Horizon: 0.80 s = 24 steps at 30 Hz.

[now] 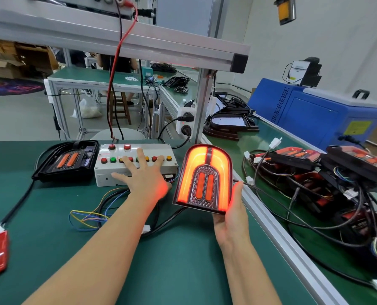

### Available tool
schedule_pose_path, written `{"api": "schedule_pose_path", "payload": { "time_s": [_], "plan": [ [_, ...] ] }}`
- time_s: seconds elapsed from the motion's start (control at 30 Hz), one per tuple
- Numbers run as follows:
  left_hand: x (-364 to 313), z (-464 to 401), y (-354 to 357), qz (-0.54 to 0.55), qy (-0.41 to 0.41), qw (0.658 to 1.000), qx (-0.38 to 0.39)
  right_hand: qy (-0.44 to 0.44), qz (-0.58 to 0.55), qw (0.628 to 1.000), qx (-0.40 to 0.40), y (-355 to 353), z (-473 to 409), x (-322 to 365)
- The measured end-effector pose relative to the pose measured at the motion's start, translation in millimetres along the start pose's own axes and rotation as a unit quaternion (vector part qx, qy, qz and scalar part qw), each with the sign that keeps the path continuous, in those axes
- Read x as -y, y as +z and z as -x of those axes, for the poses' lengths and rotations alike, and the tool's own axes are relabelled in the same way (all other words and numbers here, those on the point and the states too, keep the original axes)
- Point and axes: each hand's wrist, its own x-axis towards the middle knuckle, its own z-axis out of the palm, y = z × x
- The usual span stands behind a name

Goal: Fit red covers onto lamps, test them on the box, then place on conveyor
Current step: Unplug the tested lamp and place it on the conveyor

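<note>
right hand (231, 216): cradles the bottom edge of the covered lamp (204, 178), held up and tilted above the green table (178, 260), glowing red.
left hand (142, 175): fingers spread flat, pressing buttons on the test box (108, 170).
progress: cover fitted, testing underway; conveyor placement remains.
left of box: an uncovered lamp (65, 160) waits.
conveyor (271, 137): finished lamps (328, 164) piled, right.

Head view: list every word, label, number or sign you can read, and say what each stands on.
No text here can be read.
Yellow label on the blue machine: print too blurred.
Red strip on the test box: too small.
Device atop the machine: label blurred.
Buttons: no lettering visible.
</note>
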Motion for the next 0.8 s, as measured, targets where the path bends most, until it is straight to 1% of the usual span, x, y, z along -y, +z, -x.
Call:
{"api": "schedule_pose_path", "payload": {
  "time_s": [0.27,0.47,0.8],
  "plan": [
    [5,0,0,-0.074,0.061,0.994,-0.055,-0.005,0.015,1.0,0.008,-2,-3,-2],
    [8,-1,-4,-0.098,0.07,0.992,-0.049,-0.005,0.008,1.0,0.002,-3,-3,-2],
    [11,-3,-2,-0.123,0.084,0.987,-0.062,0.002,-0.007,1.0,-0.009,-2,-4,-3]
  ]
}}
